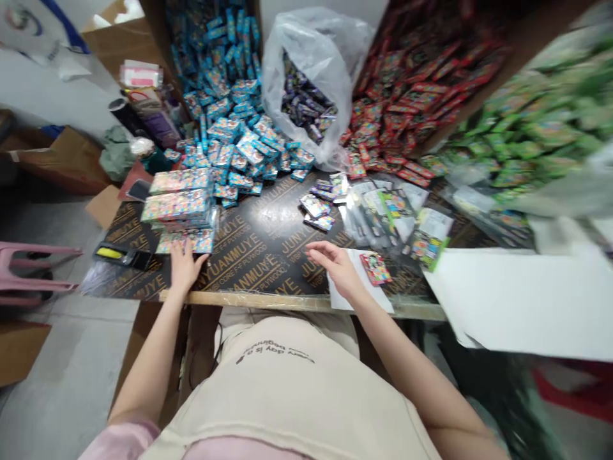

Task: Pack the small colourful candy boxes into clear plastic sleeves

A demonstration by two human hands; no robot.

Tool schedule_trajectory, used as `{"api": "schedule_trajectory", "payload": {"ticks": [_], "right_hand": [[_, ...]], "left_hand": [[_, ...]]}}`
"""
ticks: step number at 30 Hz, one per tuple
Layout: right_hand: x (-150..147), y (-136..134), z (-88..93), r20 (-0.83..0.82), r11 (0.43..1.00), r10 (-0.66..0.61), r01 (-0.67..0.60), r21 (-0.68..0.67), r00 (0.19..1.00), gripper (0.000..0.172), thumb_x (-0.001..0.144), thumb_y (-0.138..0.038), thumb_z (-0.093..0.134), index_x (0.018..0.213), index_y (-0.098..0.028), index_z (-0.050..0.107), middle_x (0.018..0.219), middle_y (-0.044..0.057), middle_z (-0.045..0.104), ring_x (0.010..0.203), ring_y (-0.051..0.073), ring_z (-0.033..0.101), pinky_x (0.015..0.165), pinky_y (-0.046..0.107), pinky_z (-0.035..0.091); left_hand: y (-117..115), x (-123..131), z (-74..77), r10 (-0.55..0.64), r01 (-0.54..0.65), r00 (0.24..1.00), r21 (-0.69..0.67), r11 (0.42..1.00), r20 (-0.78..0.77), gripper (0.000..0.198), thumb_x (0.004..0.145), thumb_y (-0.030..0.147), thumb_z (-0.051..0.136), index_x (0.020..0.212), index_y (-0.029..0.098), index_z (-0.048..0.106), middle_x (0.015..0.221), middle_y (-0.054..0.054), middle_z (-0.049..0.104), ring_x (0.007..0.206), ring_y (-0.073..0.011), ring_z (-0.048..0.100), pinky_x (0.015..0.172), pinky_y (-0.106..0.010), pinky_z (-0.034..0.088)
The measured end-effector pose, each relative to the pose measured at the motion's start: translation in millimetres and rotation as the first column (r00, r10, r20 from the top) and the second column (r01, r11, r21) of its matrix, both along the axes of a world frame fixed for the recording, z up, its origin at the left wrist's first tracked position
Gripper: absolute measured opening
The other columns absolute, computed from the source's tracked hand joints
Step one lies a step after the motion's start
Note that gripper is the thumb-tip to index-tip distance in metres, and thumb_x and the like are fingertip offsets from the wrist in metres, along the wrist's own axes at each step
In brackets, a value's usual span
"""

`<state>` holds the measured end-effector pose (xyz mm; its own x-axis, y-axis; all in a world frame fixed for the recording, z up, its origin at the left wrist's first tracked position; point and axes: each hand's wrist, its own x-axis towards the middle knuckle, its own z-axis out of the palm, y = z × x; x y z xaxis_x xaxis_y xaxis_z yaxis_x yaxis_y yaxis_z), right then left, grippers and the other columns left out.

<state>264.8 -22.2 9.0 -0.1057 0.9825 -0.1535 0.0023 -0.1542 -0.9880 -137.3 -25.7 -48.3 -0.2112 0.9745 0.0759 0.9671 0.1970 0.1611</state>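
My left hand [184, 265] lies flat on the dark plywood table [253, 246], fingers stretched against the lowest pack of a stack of wrapped colourful packs [179, 204]. My right hand [335, 265] hovers above the table near its front edge, fingers loosely apart and empty. Just right of it a small red packet [376, 268] lies on a white sheet [361, 287]. A few purple packets [317, 211] lie beyond the right hand.
Piles of blue packets [230, 121], red packets [412, 96] and green packets [531, 121] fill the back. A clear bag [311, 57] holds purple packets. Clear sleeves [383, 214] lie mid-right. White boards [522, 300] overhang at right. A pink stool [29, 268] stands left.
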Motion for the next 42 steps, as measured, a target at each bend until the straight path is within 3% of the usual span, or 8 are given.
{"api": "schedule_trajectory", "payload": {"ticks": [5,9,13,21,26,30,33,42], "right_hand": [[33.9,10.6,-3.2,0.353,0.971,-0.096,0.009,0.24,0.93,0.024,0.083,-0.038,0.06,0.097,-0.02,0.068,0.097,0.006,0.069,0.093,0.021,0.061,0.086,0.037,0.047],[98.2,29.8,-6.8,0.747,0.915,-0.402,0.197,0.353,0.53,0.038,0.083,-0.039,0.06,0.114,-0.018,0.064,0.127,0.016,0.057,0.123,0.031,0.046,0.102,0.048,0.034],[159.3,35.9,-17.0,0.948,0.892,-0.24,0.432,0.13,0.21,0.085,0.075,-0.057,0.066,0.144,-0.017,0.036,0.15,0.027,0.028,0.136,0.044,0.025,0.1,0.06,0.028],[178.3,24.4,-9.3,0.976,0.921,0.022,0.375,-0.105,0.219,0.05,0.08,-0.028,0.059,0.126,-0.009,0.056,0.113,0.022,0.064,0.108,0.033,0.058,0.088,0.039,0.044],[144.3,7.9,42.3,0.95,0.898,-0.259,0.407,0.169,0.176,0.037,0.087,-0.015,0.04,0.113,-0.006,0.065,0.094,0.025,0.069,0.09,0.034,0.066,0.08,0.043,0.047],[88.7,-13.9,75.4,0.545,0.879,-0.476,0.366,0.304,0.69,0.045,0.085,-0.029,0.052,0.129,-0.022,0.058,0.079,0.006,0.07,0.066,0.022,0.064,0.069,0.039,0.053],[52.2,-22.0,84.2,0.024,0.985,-0.17,0.171,-0.001,0.985,0.054,0.074,-0.033,0.067,0.127,-0.028,0.057,0.062,-0.002,0.063,0.049,0.017,0.057,0.048,0.033,0.053],[37.8,-9.4,67.2,-0.569,0.876,0.026,-0.293,-0.384,0.822,0.026,0.067,-0.012,0.063,0.091,-0.021,0.066,0.063,-0.002,0.065,0.042,0.007,0.054,0.039,0.017,0.046]], "left_hand": [[7.7,-11.8,-3.4,-0.083,0.084,0.996,0.058,0.995,-0.017,0.071,0.087,0.051,0.044,0.139,0.002,0.039,0.148,-0.033,0.027,0.141,-0.0476,0.019,0.109,-0.063,0.023],[7.4,-10.4,2.0,-0.095,0.099,0.994,0.09,0.991,-0.048,0.067,0.085,0.054,0.044,0.139,0.013,0.041,0.147,-0.024,0.034,0.138,-0.0475,0.025,0.105,-0.064,0.029],[5.4,-2.2,15.0,-0.046,0.058,0.991,0.088,0.994,-0.123,0.06,0.081,0.063,0.042,0.127,0.025,0.05,0.141,-0.014,0.047,0.129,-0.0462,0.04,0.094,-0.066,0.041],[27.1,71.8,44.1,-0.271,0.221,0.949,0.27,0.937,0.163,0.049,0.081,0.059,0.05,0.101,0.019,0.068,0.114,-0.01,0.068,0.108,-0.0337,0.063,0.098,-0.051,0.046],[21.3,144.9,73.5,-0.492,0.385,0.803,0.338,0.859,0.335,0.039,0.086,0.044,0.057,0.112,0.016,0.065,0.119,-0.014,0.066,0.11,-0.0275,0.062,0.099,-0.045,0.047],[8.7,199.5,97.7,-0.741,0.621,0.653,0.452,0.641,0.155,0.074,0.074,0.043,0.073,0.137,0.018,0.046,0.148,-0.02,0.037,0.138,-0.0353,0.035,0.11,-0.054,0.032],[5.9,220.4,115.0,-0.889,0.831,0.457,0.345,0.437,0.024,0.08,0.068,0.041,0.078,0.14,0.03,0.043,0.154,-0.015,0.029,0.143,-0.0388,0.023,0.113,-0.065,0.011],[5.7,206.2,124.6,-0.634,0.948,-0.019,0.216,0.235,0.773,0.102,0.067,0.054,0.071,0.151,0.026,0.02,0.157,-0.011,0.025,0.143,-0.0349,0.023,0.117,-0.055,0.011]]}}
